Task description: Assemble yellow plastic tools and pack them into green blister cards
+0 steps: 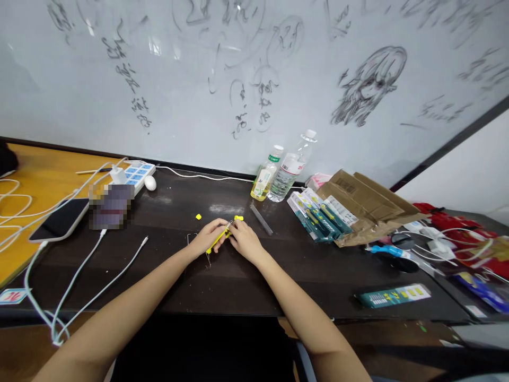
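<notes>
My left hand (207,237) is closed around a slender yellow stick-like piece (212,246) that slants up to the right, with a thin silvery bit at its upper end. Its exact kind is unclear. My right hand (245,240) meets it there, fingers bent and pinched at that upper end; the fingertips are partly hidden. Just beyond the right fingers lies a yellow lump (238,217). Farther left is a small yellow blob (199,216). A bent thin wire (209,260) shows below the left hand, and another wire (189,236) sits to its left.
A grey bar (261,220) lies right of my hands. Behind stand a tea bottle (263,180) and a water bottle (289,172). Green boxes (320,215) and a brown paper bag (366,204) are at right. Phones, white cables and a power strip (139,175) occupy the left.
</notes>
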Motion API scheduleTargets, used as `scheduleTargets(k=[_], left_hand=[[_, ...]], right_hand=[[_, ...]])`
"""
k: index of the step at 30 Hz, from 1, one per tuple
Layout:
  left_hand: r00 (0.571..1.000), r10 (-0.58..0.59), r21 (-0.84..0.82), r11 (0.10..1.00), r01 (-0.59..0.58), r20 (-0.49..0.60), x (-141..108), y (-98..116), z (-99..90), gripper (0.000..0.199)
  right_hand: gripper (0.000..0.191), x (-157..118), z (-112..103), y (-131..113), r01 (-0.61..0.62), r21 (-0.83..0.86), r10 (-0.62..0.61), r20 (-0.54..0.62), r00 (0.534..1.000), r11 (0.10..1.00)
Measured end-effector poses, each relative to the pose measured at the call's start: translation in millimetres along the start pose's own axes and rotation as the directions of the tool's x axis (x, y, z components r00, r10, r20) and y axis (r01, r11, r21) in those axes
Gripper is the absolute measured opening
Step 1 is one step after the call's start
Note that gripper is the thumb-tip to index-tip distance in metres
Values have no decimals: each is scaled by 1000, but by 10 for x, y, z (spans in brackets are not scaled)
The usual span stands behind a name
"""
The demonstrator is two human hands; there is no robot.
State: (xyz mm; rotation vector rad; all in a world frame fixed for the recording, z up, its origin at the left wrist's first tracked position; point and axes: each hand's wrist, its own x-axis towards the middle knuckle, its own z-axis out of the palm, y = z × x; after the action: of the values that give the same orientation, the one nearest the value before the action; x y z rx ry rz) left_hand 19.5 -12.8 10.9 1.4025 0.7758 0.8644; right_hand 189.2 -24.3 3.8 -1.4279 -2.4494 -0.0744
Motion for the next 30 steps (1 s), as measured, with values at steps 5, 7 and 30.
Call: scheduleTargets(k=[5, 7, 30], left_hand=[[995, -98, -55, 994, 97, -17, -4, 42, 8, 13], [996, -87, -34, 996, 86, -24, -17, 56, 11, 18], [997, -3, -36, 999, 1, -76, -13, 9, 16, 22]], right_hand=[[9, -15, -43, 23, 3, 87, -4, 14, 1000, 996], [7, -20, -34, 37, -3, 172, -1, 22, 1000, 985], [6, -9, -179, 73, -320, 54, 307, 178, 935, 946]])
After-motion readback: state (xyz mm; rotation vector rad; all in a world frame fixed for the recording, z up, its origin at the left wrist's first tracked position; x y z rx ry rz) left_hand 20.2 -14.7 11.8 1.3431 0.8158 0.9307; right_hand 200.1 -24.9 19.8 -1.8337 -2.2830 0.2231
